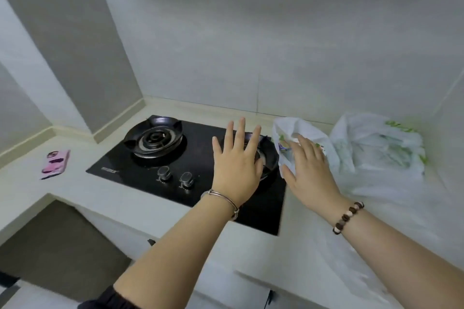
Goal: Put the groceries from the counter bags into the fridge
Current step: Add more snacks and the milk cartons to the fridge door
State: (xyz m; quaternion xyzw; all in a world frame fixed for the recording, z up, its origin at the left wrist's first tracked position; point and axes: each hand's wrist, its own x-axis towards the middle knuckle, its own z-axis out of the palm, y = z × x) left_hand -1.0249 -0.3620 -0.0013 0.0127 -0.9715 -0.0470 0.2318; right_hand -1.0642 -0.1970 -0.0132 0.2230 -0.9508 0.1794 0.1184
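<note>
Two white plastic grocery bags sit on the counter at the right. The smaller bag [296, 133] stands beside the stove's right burner, and a larger bag [376, 148] with green print lies further right. My right hand [310, 165] reaches out with straight fingers and touches the smaller bag. My left hand [237, 158] hovers over the right burner, fingers spread, holding nothing. The fridge is out of view.
A black two-burner gas stove [155, 158] with two knobs is set into the pale counter [100, 198]. A pink phone [55, 163] lies at the left. Tiled walls close off the back and the left corner. Cabinet fronts run below the counter.
</note>
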